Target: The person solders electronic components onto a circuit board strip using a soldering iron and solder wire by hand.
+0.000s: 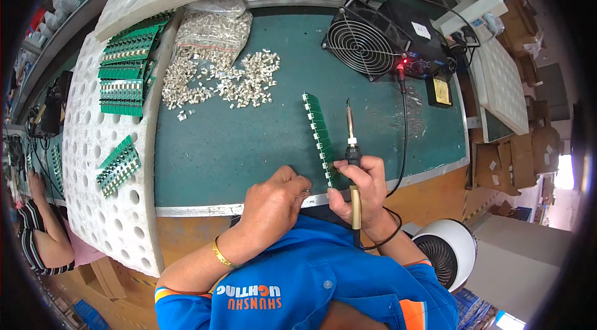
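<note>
My right hand [365,188] is closed around a soldering iron [353,151], whose metal tip points up and away from me. Between its thumb and fingertips is also the near end of a long green circuit board strip [319,134] with small white connectors along its left edge. The tip stands to the right of the strip, apart from it. My left hand [273,198] is closed at the table's front edge, fingertips pinched together; what they hold, if anything, is too small to make out. Beyond it lies a loose heap of small white connectors [252,81].
Behind the heap sits a clear bag of connectors [214,28]. Green circuit boards [124,75] rest on a white foam slab [112,218] at left. A black fan [364,47] and soldering station [423,44] stand back right; a cable [405,137] crosses the table. Another person's arm [46,224] shows far left.
</note>
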The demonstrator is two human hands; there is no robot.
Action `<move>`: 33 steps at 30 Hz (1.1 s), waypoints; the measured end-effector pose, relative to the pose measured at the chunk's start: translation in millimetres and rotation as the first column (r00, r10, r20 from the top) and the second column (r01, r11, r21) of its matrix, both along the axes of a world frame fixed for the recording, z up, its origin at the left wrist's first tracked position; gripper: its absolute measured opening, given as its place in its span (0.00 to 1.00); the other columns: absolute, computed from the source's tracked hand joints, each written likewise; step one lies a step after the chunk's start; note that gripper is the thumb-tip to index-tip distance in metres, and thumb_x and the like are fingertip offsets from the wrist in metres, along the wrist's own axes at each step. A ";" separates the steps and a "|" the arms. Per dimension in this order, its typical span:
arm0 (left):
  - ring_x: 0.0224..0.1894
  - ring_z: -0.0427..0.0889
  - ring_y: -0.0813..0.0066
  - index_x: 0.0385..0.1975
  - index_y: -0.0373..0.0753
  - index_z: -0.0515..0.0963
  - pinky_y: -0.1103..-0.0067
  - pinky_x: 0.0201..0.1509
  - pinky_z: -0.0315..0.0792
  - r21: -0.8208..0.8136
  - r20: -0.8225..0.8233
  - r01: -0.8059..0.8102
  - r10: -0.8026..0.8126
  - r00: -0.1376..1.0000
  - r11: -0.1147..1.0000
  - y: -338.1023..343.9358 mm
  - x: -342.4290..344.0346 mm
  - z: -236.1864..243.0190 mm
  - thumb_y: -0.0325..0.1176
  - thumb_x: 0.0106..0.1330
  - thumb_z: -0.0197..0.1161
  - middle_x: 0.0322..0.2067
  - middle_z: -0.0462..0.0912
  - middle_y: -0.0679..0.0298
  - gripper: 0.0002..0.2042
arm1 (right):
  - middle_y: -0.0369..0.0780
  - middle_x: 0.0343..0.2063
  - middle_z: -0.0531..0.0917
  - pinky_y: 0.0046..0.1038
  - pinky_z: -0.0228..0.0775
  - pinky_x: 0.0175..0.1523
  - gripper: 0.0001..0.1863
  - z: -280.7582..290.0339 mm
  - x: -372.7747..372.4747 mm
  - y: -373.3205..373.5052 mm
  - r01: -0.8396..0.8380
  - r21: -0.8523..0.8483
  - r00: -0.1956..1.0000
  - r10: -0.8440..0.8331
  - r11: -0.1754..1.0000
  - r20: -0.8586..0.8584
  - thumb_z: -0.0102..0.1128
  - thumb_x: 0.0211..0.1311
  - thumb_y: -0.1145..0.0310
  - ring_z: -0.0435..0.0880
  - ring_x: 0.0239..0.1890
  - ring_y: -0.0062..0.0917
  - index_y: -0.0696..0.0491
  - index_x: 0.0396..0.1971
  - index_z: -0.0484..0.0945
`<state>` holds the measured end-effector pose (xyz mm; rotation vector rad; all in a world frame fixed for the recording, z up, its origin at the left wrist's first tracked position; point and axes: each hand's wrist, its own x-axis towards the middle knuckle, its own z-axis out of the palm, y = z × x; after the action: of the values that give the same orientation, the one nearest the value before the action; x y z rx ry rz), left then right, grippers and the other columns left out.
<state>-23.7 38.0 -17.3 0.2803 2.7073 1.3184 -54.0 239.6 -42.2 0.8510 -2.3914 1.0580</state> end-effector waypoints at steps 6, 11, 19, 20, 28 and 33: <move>0.31 0.82 0.54 0.34 0.39 0.80 0.67 0.32 0.76 0.028 -0.058 -0.004 0.006 0.998 1.000 1.5 1.2 -3.9 0.25 0.58 0.65 0.32 0.80 0.58 0.06 | 0.44 0.38 0.77 0.28 0.73 0.34 0.26 -1.0 1.8 2.4 -0.001 0.005 1.000 0.001 1.000 0.002 0.69 0.47 0.69 0.74 0.31 0.28 0.55 0.48 0.73; 0.29 0.82 0.53 0.34 0.35 0.78 0.68 0.31 0.75 0.132 -0.102 -0.096 0.110 0.989 0.987 4.0 -0.5 -4.1 0.24 0.60 0.64 0.31 0.81 0.56 0.04 | 0.45 0.38 0.83 0.30 0.75 0.40 0.24 -1.2 2.9 3.3 -0.005 0.020 0.999 0.004 1.000 0.047 0.66 0.49 0.70 0.74 0.38 0.32 0.57 0.48 0.71; 0.26 0.73 0.89 0.35 0.35 0.80 0.85 0.27 0.67 0.412 0.268 -0.279 0.177 0.947 0.867 1.3 -4.3 2.4 0.25 0.61 0.68 0.29 0.83 0.69 0.05 | 0.47 0.36 0.83 0.27 0.78 0.37 0.21 -0.8 1.4 4.4 -0.008 0.001 0.999 0.008 1.000 0.046 0.65 0.53 0.69 0.76 0.38 0.31 0.58 0.47 0.70; 0.27 0.71 0.93 0.35 0.35 0.80 0.88 0.28 0.67 0.435 0.371 -0.321 0.158 0.915 0.841 0.5 -5.0 3.6 0.25 0.62 0.68 0.30 0.82 0.71 0.05 | 0.47 0.36 0.83 0.27 0.78 0.37 0.21 -0.9 0.6 4.4 -0.009 0.002 0.999 0.009 1.000 0.045 0.65 0.53 0.69 0.76 0.38 0.31 0.58 0.47 0.70; 0.30 0.73 0.91 0.36 0.34 0.81 0.89 0.33 0.69 0.604 0.474 -0.401 0.094 0.875 0.688 3.6 -5.1 -9.0 0.24 0.63 0.67 0.31 0.82 0.71 0.04 | 0.48 0.36 0.82 0.27 0.78 0.37 0.22 -0.9 -2.0 3.7 -0.019 -0.004 1.000 0.019 1.000 0.004 0.65 0.54 0.68 0.78 0.36 0.30 0.58 0.47 0.71; 0.28 0.71 0.93 0.36 0.34 0.81 0.91 0.31 0.67 0.611 0.483 -0.407 0.088 0.871 0.679 6.3 -6.2 -4.2 0.24 0.63 0.66 0.31 0.82 0.72 0.04 | 0.47 0.36 0.83 0.27 0.78 0.37 0.21 -1.4 -2.3 4.8 -0.017 0.000 1.000 0.017 1.000 0.012 0.65 0.54 0.67 0.77 0.36 0.30 0.58 0.47 0.71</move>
<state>-29.9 44.3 -21.5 -0.3230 1.8225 2.1629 -56.3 244.4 -43.5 0.8682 -2.3988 1.0723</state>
